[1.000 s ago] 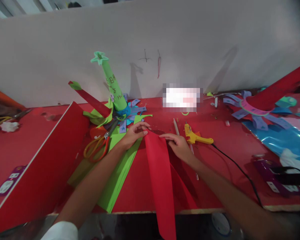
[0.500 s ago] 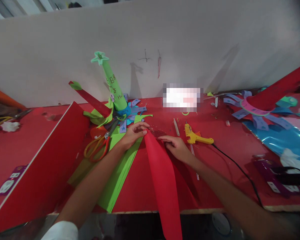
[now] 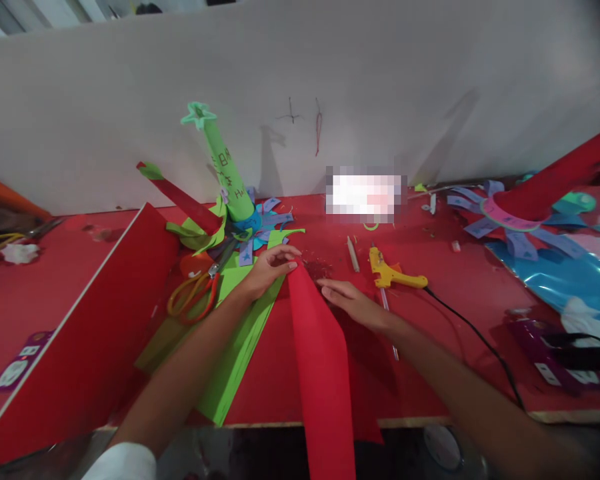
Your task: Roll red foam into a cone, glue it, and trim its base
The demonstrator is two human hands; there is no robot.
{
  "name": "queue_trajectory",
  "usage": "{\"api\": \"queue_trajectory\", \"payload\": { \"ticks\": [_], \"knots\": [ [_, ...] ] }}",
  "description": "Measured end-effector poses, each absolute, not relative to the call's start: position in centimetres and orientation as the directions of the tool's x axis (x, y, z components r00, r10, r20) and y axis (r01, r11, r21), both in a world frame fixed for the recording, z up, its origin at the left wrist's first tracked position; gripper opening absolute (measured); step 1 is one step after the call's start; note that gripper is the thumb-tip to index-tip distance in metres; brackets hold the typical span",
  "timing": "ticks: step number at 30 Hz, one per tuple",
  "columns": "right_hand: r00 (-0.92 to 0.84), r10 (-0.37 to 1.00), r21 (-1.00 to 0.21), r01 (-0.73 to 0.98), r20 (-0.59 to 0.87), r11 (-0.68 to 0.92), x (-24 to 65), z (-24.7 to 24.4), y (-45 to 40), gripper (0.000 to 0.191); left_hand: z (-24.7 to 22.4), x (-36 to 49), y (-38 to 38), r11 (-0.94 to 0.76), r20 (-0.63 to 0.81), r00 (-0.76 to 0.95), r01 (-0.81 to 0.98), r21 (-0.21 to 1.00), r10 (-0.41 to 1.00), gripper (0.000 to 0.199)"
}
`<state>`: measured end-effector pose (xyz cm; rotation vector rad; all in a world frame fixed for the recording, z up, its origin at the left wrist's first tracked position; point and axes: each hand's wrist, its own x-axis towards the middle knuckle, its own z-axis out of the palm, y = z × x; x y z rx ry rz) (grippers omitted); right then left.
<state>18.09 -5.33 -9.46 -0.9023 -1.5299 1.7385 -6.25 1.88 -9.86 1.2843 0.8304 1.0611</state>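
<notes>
A long red sheet, paper or thin foam, stands curled in front of me and hangs down past the table's front edge. At its narrow top end, my left hand pinches the sheet between thumb and fingers. My right hand is at the sheet's upper right edge, fingers stretched out and lying against it or just beside it. A stack of bright green sheets lies under my left forearm. Scissors with orange handles rest left of that stack.
A yellow glue gun with a black cord lies to the right, near a pale marker-like stick. Behind are a green cone with a star top and a red cone. A red board stands on the left; a blue sheet lies right.
My right hand has slid slightly down along the sheet's edge and its fingers have straightened. The sheet's lower end has swung a little left. My left hand stays nearly still.
</notes>
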Motion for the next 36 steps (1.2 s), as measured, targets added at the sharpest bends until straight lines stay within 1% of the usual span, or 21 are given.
{"api": "queue_trajectory", "payload": {
  "ticks": [3,5,7,9,12,15,18,20,23,28,31,36],
  "knots": [
    [-0.58,0.795,-0.948,-0.114,-0.178,-0.296,17.7,-8.5,-6.2,0.06,-9.9,-6.0,1.9,-0.052,0.089,0.298,-0.13,0.99,0.95,0.034],
    [-0.622,0.755,-0.896,-0.188,-0.209,-0.403,17.3,-7.9,-6.8,0.067,-9.8,-5.9,1.8,-0.064,0.092,0.283,-0.108,0.992,0.955,0.034],
    [-0.641,0.735,-0.852,-0.24,-0.221,-0.465,16.9,-7.5,-7.2,0.075,-9.7,-5.8,1.8,-0.067,0.091,0.271,-0.094,0.993,0.958,0.034],
    [-0.625,0.744,-0.834,-0.261,-0.237,-0.486,16.6,-7.3,-7.4,0.081,-9.7,-5.7,1.7,-0.07,0.093,0.262,-0.098,0.993,0.96,0.034],
    [-0.576,0.767,-0.82,-0.268,-0.284,-0.505,16.3,-7.1,-7.3,0.084,-9.7,-5.6,1.7,-0.077,0.104,0.259,-0.112,0.991,0.96,0.033],
    [-0.557,0.756,-0.787,-0.269,-0.344,-0.556,16.4,-6.8,-7.0,0.081,-9.6,-5.6,1.7,-0.069,0.1,0.265,-0.122,0.99,0.959,0.034],
    [-0.534,0.756,-0.765,-0.28,-0.378,-0.581,16.5,-6.5,-6.8,0.073,-9.4,-5.5,1.6,-0.054,0.091,0.265,-0.144,0.988,0.96,0.035],
    [-0.52,0.763,-0.759,-0.293,-0.383,-0.581,16.6,-6.4,-6.8,0.069,-9.2,-5.5,1.6,-0.048,0.088,0.267,-0.152,0.987,0.96,0.036],
    [-0.54,0.756,-0.754,-0.299,-0.371,-0.584,16.5,-6.5,-7.0,0.069,-9.1,-5.6,1.6,-0.049,0.087,0.273,-0.141,0.989,0.958,0.036],
    [-0.6,0.729,-0.722,-0.337,-0.33,-0.604,16.1,-6.7,-7.6,0.078,-9.0,-5.5,1.5,-0.071,0.097,0.275,-0.104,0.992,0.957,0.035],
    [-0.627,0.708,-0.698,-0.346,-0.324,-0.626,16.0,-6.7,-7.7,0.08,-8.9,-5.5,1.5,-0.065,0.091,0.286,-0.099,0.993,0.954,0.036],
    [-0.586,0.724,-0.698,-0.343,-0.364,-0.629,16.1,-6.8,-7.5,0.075,-9.0,-5.7,1.4,-0.05,0.086,0.32,-0.12,0.991,0.943,0.035]
  ]
}}
